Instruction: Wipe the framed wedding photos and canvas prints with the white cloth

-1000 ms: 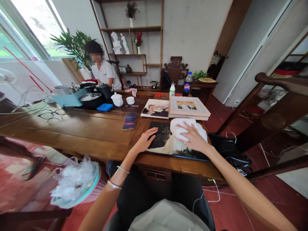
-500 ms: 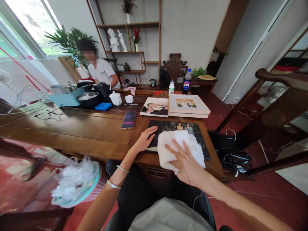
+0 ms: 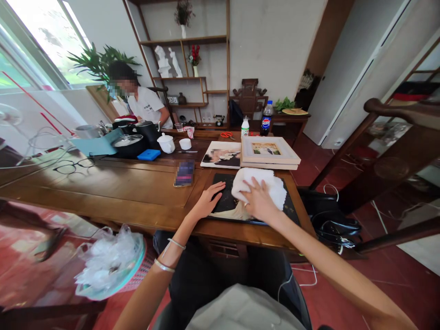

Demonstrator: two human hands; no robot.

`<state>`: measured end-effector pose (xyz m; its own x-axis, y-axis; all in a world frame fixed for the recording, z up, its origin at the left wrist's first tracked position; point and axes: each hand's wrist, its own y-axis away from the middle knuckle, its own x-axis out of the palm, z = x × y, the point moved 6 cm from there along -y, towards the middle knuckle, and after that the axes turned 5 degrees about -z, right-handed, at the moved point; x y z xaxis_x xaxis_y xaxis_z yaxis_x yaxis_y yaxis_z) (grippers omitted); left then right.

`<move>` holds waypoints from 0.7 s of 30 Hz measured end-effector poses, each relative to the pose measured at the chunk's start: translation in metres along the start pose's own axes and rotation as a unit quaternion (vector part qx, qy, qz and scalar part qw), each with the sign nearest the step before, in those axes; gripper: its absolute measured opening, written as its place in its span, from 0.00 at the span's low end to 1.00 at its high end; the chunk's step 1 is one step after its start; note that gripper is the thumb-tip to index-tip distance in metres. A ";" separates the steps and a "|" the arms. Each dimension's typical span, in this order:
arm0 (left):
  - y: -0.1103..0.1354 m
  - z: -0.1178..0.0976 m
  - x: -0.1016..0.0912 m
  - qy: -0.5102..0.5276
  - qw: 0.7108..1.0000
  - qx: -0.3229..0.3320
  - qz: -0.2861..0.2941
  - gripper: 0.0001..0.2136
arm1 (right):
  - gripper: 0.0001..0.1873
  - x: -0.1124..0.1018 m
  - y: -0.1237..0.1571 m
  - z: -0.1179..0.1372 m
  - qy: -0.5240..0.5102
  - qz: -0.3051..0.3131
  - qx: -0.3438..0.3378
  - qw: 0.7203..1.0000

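A dark photo panel [image 3: 223,197] with a pale dress-like shape along its near edge lies flat on the wooden table. My left hand [image 3: 207,200] rests on its left side, fingers stretched out and holding nothing. On the panel's right half sits a white cloth [image 3: 271,181], hiding much of the picture. My right hand [image 3: 257,199] presses flat on this cloth with fingers spread. Just behind the panel lie a flat photo print [image 3: 225,156] and a stack of white-framed pictures [image 3: 292,158].
A phone [image 3: 184,173] lies left of the panel. Orange-handled scissors [image 3: 227,135], a white bottle [image 3: 245,128] and a cola bottle [image 3: 266,120] stand or lie farther back. Another person [image 3: 147,105] sits across the table. A bag-filled basket [image 3: 132,275] stands on the floor at left.
My right hand has pushed the white cloth away from me over the panel. The pale shape near the front edge now shows, and the pictured couple is covered. My left hand stays put.
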<state>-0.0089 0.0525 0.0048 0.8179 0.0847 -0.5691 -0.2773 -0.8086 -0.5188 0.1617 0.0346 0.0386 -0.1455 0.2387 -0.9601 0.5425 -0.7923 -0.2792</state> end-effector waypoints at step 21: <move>-0.001 0.001 -0.001 -0.012 1.000 -0.009 -0.003 0.16 | 0.25 0.003 -0.087 -0.005 -0.142 0.007 0.019 0.990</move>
<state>-0.0101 0.0534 0.0053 0.8076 0.1030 -0.5807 -0.2635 -0.8179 -0.5115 0.1182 0.1067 0.0601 -0.3673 0.0640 -0.9279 0.5160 -0.8160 -0.2605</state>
